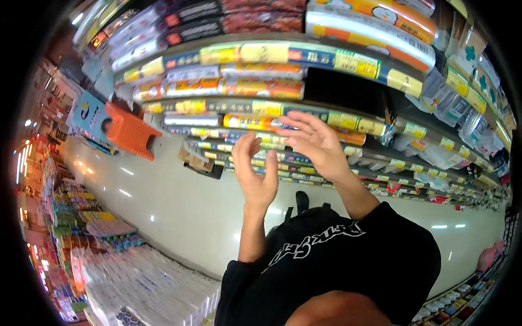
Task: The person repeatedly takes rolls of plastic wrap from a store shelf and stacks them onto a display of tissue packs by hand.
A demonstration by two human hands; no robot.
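Note:
My left hand [253, 176] is raised in front of the shelves, its fingers curved and the thumb apart, with nothing in it. Slightly higher and to the right, my right hand [316, 142] is open too, palm turned inward and fingers stretched toward the shelf. Between and behind the hands lies a yellow-orange wrapped roll [247, 122] on a lower shelf. The right fingertips overlap the shelf edge with its price labels [266, 107] in this view. Above sit more orange-and-white wrapped rolls [263, 87].
Large orange-and-white rolls [375, 41] fill the upper shelf, beside a dark gap. An orange plastic stool [130, 130] stands at the left, near a cardboard box [197, 161] on the floor. Stacked white packs [147, 282] line the lower left. Plastic containers [454, 106] hang at the right.

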